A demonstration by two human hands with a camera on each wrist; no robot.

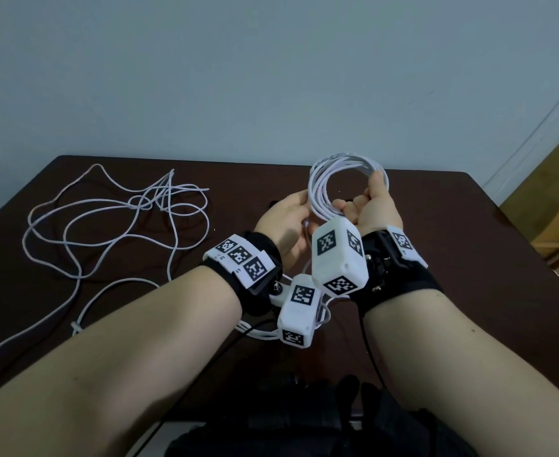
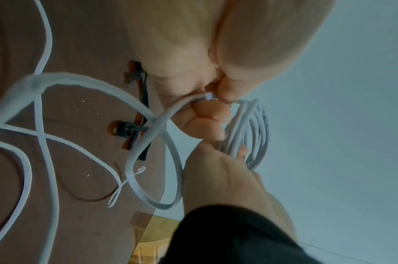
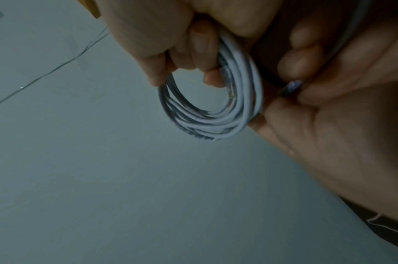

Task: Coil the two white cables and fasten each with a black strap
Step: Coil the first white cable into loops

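A coil of white cable [image 1: 317,189] [image 2: 250,132] [image 3: 234,110] is held up above the dark table [image 1: 436,225]. My right hand [image 1: 367,199] [image 3: 193,59] grips the coil with its fingers curled through the loops. My left hand [image 1: 301,206] [image 2: 214,100] pinches the cable's clear end plug [image 2: 209,96] [image 3: 292,87] beside the coil. A last loose loop [image 2: 153,160] hangs below the hands. The second white cable [image 1: 116,219] [image 2: 42,142] lies tangled on the table's left half. Two black straps [image 2: 145,92] [image 2: 125,130] lie on the table under the hands.
A pale wall rises right behind the table's far edge. Wooden furniture [image 1: 551,209] stands to the right of the table. A dark bag or garment [image 1: 304,423] sits at the near edge. The second cable's plug [image 2: 141,169] lies close to the straps.
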